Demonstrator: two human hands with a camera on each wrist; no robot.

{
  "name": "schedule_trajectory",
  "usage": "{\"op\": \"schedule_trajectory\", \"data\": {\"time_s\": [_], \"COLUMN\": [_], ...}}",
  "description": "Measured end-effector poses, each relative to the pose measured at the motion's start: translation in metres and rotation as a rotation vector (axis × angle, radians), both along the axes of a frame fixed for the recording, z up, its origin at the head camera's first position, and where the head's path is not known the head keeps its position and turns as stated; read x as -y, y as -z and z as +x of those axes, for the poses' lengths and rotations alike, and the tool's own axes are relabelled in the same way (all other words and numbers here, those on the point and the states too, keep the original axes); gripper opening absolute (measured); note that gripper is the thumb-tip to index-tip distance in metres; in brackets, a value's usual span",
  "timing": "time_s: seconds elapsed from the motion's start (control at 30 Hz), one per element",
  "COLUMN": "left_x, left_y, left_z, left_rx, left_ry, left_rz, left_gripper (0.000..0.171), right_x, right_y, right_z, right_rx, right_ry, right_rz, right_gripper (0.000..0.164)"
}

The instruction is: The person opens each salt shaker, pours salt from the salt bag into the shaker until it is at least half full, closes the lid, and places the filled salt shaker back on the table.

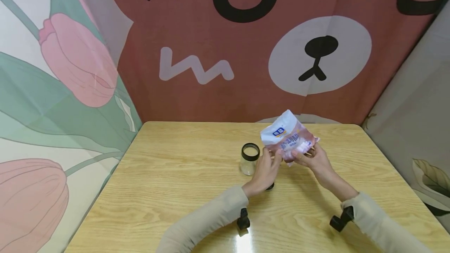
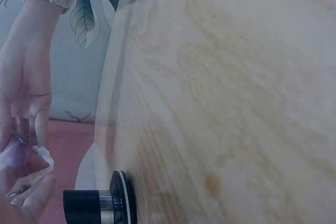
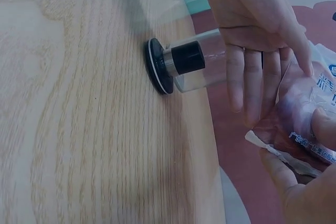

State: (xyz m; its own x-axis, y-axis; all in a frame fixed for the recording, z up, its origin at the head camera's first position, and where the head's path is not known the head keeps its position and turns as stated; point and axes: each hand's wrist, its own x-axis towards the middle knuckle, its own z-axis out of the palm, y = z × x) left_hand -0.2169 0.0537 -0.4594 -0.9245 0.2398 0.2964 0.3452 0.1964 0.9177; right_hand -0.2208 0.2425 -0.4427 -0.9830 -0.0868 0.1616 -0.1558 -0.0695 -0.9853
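Observation:
A white and pink plastic bag (image 1: 290, 138) with a blue logo is held tilted above the table. My left hand (image 1: 264, 171) pinches its lower left side, thumb in front and fingers behind. At the lower right corner my right hand (image 1: 319, 163) grips it, and the right wrist view shows the bag's pale edge (image 3: 283, 156) beside the thumb and fingers. A clear glass jar (image 1: 248, 168) with a black rim stands uncovered just left of my left hand. Its black knobbed lid (image 3: 158, 66) lies on the table, mostly hidden under my left hand in the head view.
The wooden table (image 1: 183, 167) reaches back to a hanging cloth (image 1: 197, 104) printed with a bear's face. Flowered cloth (image 1: 81, 128) hangs along the left side, and a pale cloth (image 1: 415, 100) hangs on the right.

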Motion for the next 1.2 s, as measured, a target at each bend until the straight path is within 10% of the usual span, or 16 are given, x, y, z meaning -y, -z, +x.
{"op": "schedule_trajectory", "data": {"time_s": [1.2], "left_x": [-0.002], "left_y": [0.007], "left_z": [0.002], "left_rx": [-0.005], "left_ry": [-0.086], "left_rz": [0.022], "left_gripper": [0.039], "right_x": [0.011], "right_y": [-0.007], "right_z": [-0.003], "right_rx": [0.023], "right_ry": [0.019], "right_rz": [0.131], "right_gripper": [0.063]}}
